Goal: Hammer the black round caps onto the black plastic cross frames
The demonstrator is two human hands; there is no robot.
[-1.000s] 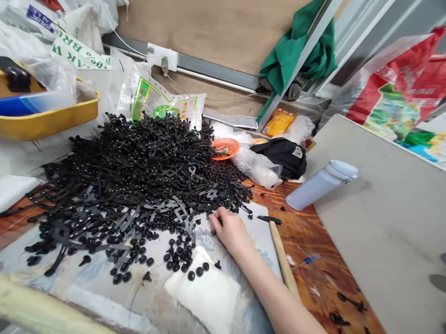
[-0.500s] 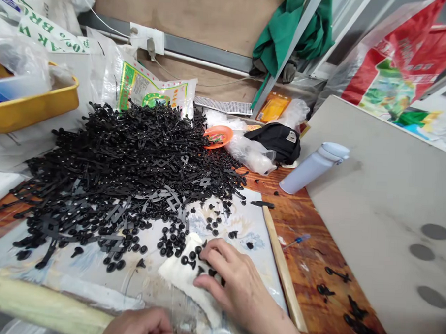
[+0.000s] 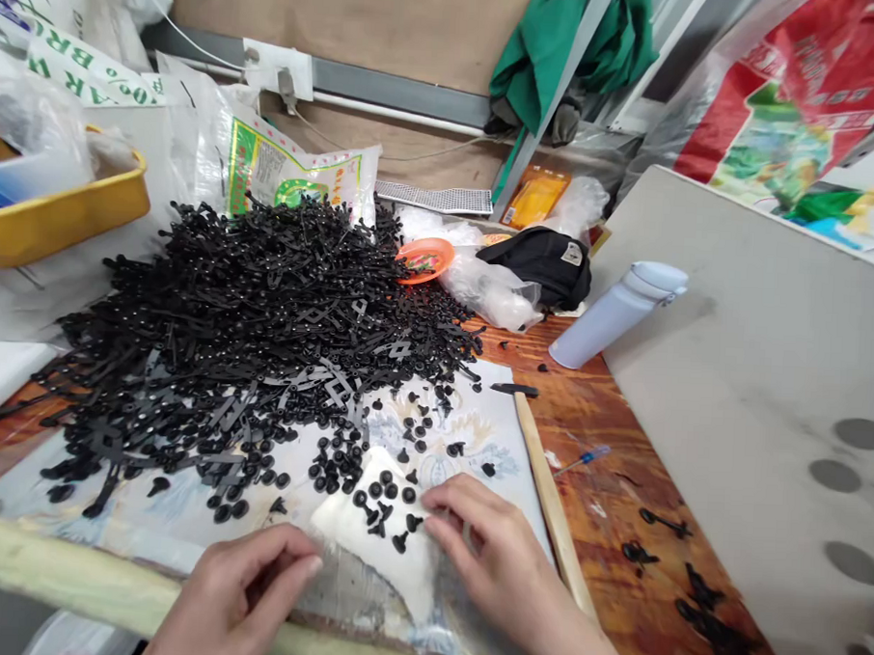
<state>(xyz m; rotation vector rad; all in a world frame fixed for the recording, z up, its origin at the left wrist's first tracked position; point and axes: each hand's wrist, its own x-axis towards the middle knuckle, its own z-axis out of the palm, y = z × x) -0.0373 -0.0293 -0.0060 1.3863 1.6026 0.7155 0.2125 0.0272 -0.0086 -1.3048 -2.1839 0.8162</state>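
Observation:
My left hand [image 3: 241,594] is over the front edge of the work surface, thumb and index fingertips pressed together. Whatever may be between them is too small to make out. To the right, my right hand [image 3: 496,552] has its thumb and index finger slightly apart, at the edge of several small black mushroom-shaped plugs [image 3: 408,495]. These plugs lie loose on a cream cloth [image 3: 356,529] between my hands. Behind the cloth rises a big heap of black rubber-like parts [image 3: 265,291], with loose round-headed plugs scattered along its front.
A wooden strip [image 3: 545,496] edges the sheet on the right. Beyond it lie a small blue-handled tool [image 3: 583,458] and black scraps [image 3: 707,610]. A pale blue bottle [image 3: 615,316] leans against a grey panel [image 3: 754,361]. A yellow bin [image 3: 65,220] is at left.
My left hand has risen further into view, its fingertips now pinched. My right hand has drawn back rightward, uncovering more plugs on the cloth, which now lie spread out.

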